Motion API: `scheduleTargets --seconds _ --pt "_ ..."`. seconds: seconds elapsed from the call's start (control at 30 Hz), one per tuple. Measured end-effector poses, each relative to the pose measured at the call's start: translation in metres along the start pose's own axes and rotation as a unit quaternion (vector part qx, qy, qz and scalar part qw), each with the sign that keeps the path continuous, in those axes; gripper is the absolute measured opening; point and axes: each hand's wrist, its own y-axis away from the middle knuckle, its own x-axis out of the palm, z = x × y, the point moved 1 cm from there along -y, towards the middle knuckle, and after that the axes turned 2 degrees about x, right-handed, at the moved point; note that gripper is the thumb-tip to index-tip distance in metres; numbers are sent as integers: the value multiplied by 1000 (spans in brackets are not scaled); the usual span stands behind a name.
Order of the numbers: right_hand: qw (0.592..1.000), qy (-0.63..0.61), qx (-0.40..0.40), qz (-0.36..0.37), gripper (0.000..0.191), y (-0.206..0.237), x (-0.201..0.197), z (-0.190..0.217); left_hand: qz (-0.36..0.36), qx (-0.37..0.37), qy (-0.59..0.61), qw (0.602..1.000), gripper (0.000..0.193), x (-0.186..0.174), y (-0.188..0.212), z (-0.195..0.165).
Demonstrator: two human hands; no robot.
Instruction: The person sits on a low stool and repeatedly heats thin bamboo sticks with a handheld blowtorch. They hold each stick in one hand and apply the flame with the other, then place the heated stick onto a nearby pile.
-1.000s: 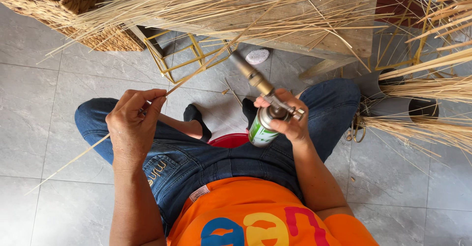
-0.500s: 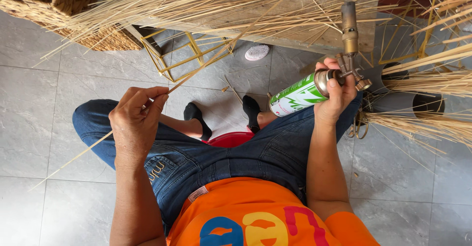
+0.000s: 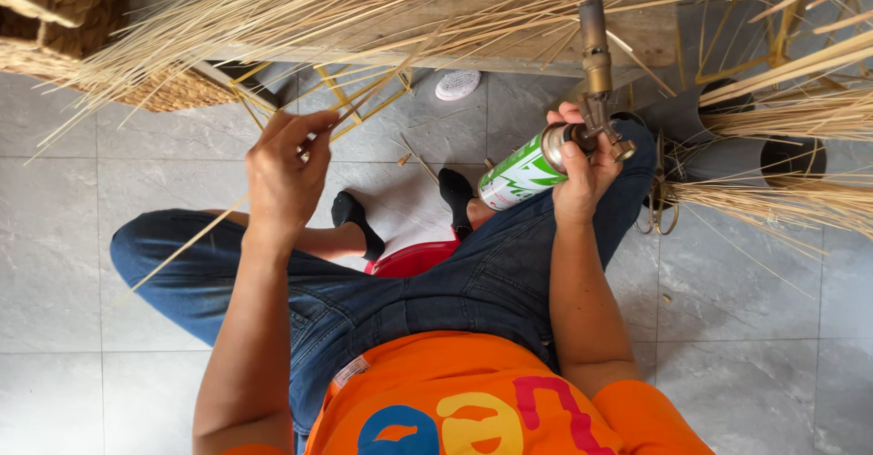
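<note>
My left hand (image 3: 284,175) pinches a thin reed (image 3: 195,237), fingers together. My right hand (image 3: 582,169) is wrapped around the gas torch (image 3: 546,150), nozzle up near the bench edge (image 3: 509,32).

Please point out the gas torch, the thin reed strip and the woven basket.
gas torch (image 3: 523,171): head view, green-and-white canister body.
thin reed strip (image 3: 195,240): head view, lower stretch.
woven basket (image 3: 64,19): head view, side wall.

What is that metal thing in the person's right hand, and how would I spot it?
Start at the orange shirt and follow the bare arm up to the right hand. It grips a green-and-white gas canister lying tilted over the jeans, with a brass torch nozzle pointing up toward the straw. It is the only metal cylinder among pale thin reeds.
</note>
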Motion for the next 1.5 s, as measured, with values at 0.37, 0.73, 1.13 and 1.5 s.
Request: scheduleTargets --seconds 0.37,0.73,1.13,1.5 --pt "999 26 -16 -28 36 -9 -10 -4 24 138 12 990 12 203 -96 18" --pt "999 19 -6 -30 35 -18 -8 -7 -15 193 -107 975 17 335 -155 53" --pt "999 -2 27 -21 38 -15 0 -8 -17 57 -280 958 10 251 -177 132" --pt "999 7 34 5 36 -14 7 -11 33 76 -353 932 15 243 -174 154"
